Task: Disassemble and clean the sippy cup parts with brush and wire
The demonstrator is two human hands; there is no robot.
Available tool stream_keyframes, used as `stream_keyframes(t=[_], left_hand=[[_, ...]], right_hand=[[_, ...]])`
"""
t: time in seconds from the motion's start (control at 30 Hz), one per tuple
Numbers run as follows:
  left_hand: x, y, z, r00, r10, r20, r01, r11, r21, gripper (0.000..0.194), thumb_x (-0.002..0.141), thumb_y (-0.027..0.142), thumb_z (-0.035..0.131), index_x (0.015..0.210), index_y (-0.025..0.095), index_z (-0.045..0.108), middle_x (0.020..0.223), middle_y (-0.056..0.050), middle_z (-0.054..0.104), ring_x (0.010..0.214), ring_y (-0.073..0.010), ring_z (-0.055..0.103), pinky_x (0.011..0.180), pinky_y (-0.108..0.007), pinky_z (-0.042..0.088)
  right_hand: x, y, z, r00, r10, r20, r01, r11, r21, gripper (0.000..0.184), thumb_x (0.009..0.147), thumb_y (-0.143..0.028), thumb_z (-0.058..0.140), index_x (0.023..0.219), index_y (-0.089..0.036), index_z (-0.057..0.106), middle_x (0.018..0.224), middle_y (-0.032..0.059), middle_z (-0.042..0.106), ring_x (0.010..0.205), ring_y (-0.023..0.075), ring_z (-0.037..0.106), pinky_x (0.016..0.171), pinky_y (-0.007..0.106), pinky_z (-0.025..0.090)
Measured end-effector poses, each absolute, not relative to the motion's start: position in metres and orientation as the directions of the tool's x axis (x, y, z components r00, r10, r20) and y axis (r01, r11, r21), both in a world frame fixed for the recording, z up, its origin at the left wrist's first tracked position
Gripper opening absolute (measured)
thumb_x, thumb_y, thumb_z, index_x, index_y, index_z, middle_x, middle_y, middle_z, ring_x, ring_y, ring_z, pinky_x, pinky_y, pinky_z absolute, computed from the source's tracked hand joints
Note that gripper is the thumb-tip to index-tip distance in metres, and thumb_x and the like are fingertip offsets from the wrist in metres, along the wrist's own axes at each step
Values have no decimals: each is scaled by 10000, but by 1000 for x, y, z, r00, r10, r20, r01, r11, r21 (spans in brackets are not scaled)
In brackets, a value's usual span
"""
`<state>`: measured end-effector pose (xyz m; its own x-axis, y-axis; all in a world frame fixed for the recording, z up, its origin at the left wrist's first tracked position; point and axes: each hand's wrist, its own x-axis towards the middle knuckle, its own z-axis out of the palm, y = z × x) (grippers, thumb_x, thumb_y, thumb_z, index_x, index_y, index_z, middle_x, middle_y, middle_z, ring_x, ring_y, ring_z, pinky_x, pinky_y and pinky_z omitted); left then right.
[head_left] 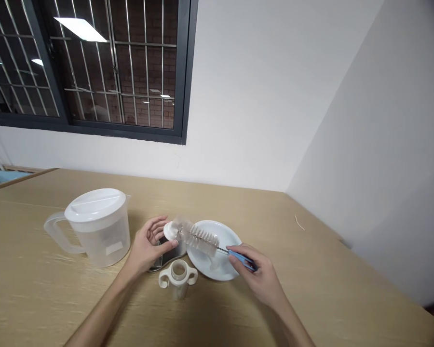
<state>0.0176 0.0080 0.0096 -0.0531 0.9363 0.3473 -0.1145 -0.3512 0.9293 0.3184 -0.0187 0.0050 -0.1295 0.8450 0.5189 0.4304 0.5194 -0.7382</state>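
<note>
My right hand (255,270) grips the blue handle of a bottle brush (204,237), which points left with its clear bristles over a white oval dish. My left hand (150,243) is curled, thumb and fingers around a small white round cap (170,231). The brush's tip meets this cap, and its bristles look blurred there. Just in front stands a clear bottle (179,290) with no lid on it and a white two-handled collar (177,274) around its neck. The white dish (228,274) lies under the brush, between my hands.
A translucent lidded pitcher (104,241) stands to the left, its handle facing left. Partly hidden behind my left hand is a shiny grey tray-like thing (175,254). A thin pale strip (299,222) lies on the wooden table (332,289) at right. Walls and a barred window bound the back.
</note>
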Motion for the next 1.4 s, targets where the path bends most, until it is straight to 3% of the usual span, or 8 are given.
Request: stream_keyframes(t=[0.37, 0.6, 0.87, 1.07, 1.23, 1.4], left_hand=[[18, 8, 8, -56, 928, 369, -163, -373, 913, 642, 603, 206, 878, 1157, 168, 557, 1179, -130, 689, 1124, -281, 655, 987, -430, 540], [19, 6, 5, -33, 929, 368, -40, -369, 929, 491, 630, 220, 869, 1049, 170, 617, 1091, -94, 730, 1070, -259, 681, 1014, -414, 524], [17, 8, 3, -71, 908, 413, -74, -418, 905, 467, 653, 225, 838, 1051, 163, 601, 1081, -106, 712, 996, -249, 695, 947, -429, 553], [17, 9, 1, 25, 866, 499, 221, -492, 842, 387, 738, 213, 741, 1112, 210, 643, 1127, -71, 644, 950, -195, 654, 779, -301, 563], [16, 6, 1, 1, 858, 513, 427, -465, 776, 485, 713, 207, 734, 1185, 233, 622, 1047, -37, 672, 841, -174, 647, 746, -298, 547], [18, 8, -2, -73, 875, 478, 216, -455, 864, 574, 696, 232, 770, 1222, 195, 544, 1189, -98, 661, 1078, -236, 662, 955, -379, 546]], right_hand=[[319, -19, 5, -100, 861, 498, 441, 487, -754, 270, 871, -447, 647, 963, -223, 766, 904, 88, 738, 766, 226, 676, 636, 290, 539], [318, -19, 5, -109, 852, 513, 447, 503, -740, 274, 878, -439, 642, 982, -216, 762, 923, 95, 737, 802, 232, 675, 674, 296, 544], [321, -18, 7, -87, 850, 519, 444, 499, -744, 261, 871, -422, 658, 968, -202, 760, 915, 100, 735, 783, 219, 677, 650, 278, 534], [321, -19, 8, -73, 842, 535, 422, 512, -748, 244, 869, -412, 661, 959, -208, 760, 948, 103, 737, 829, 227, 689, 672, 278, 544], [320, -18, 6, -101, 843, 528, 438, 514, -738, 236, 873, -400, 659, 963, -206, 758, 889, 86, 726, 755, 204, 671, 614, 261, 520], [321, -17, 5, -128, 839, 528, 463, 522, -716, 232, 882, -396, 647, 958, -205, 755, 835, 72, 710, 704, 193, 646, 582, 259, 495]])
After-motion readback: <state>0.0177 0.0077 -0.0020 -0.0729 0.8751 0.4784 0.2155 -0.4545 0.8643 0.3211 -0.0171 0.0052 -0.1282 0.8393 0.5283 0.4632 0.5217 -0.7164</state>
